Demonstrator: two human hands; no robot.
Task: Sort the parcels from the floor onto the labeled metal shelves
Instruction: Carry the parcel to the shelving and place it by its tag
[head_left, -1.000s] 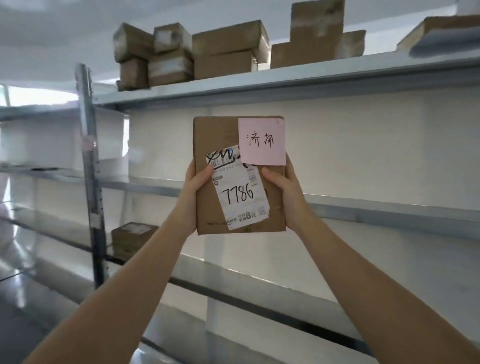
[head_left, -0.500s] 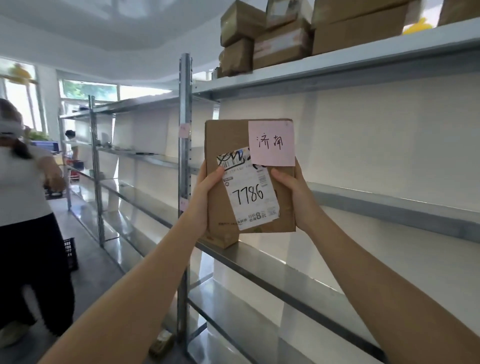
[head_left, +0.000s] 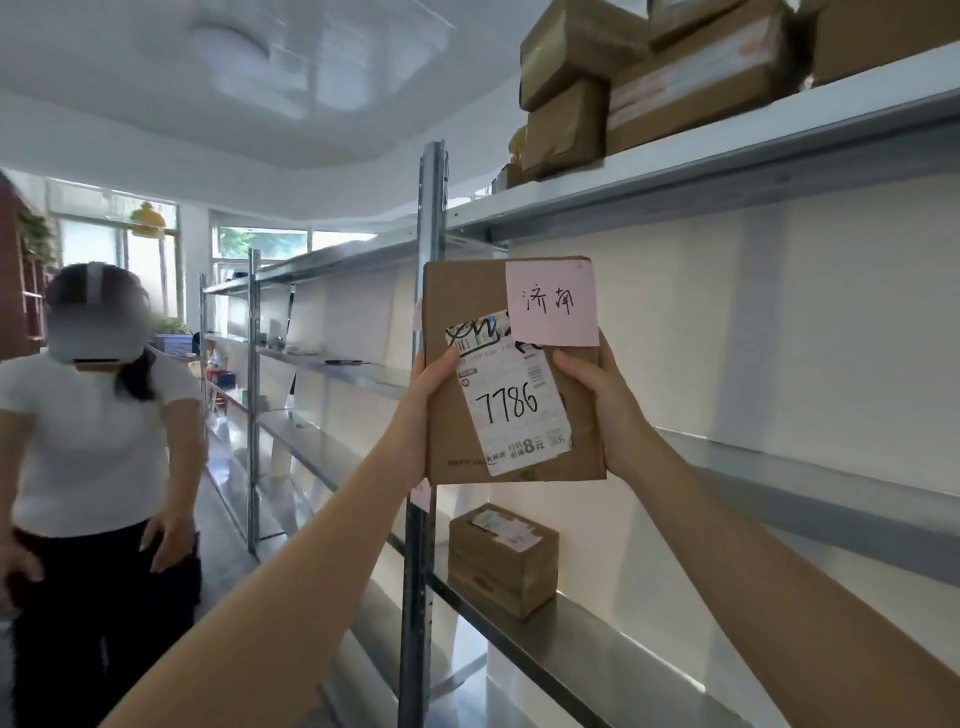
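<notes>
- along the right side of the aisle, the metal shelves (head_left: 810, 156) are running away toward the windows, their grey boards sitting between upright posts, the nearest post (head_left: 423, 415) standing just behind the held parcel's left edge.
- at the left, another person (head_left: 98, 441) in a white top and dark trousers is standing in the aisle, arms hanging down.
- on the top shelf, a stack of brown boxes (head_left: 670, 78) is sitting in a close group, some resting on others, above and to the right of the held parcel.
- at the centre, the parcel (head_left: 467, 306), a flat brown cardboard box, is being held upright in the air in front of the shelves, touching no shelf board.
- on a lower shelf board, a smaller box (head_left: 501, 558) with a pink slip on its top is standing just right of the nearest post, below the held parcel.
- the left hand (head_left: 421, 410) is grasping the parcel's left edge, thumb lying across the front face at the label's corner.
- the right hand (head_left: 605, 400) is grasping the parcel's right edge, thumb pressing on the front just under the pink note.
- a white shipping label (head_left: 511, 400) with "7786" handwritten on it is sticking, slightly tilted, to the parcel's front.
- a pink note (head_left: 550, 301) with handwritten characters is covering the parcel's upper right corner.
</notes>
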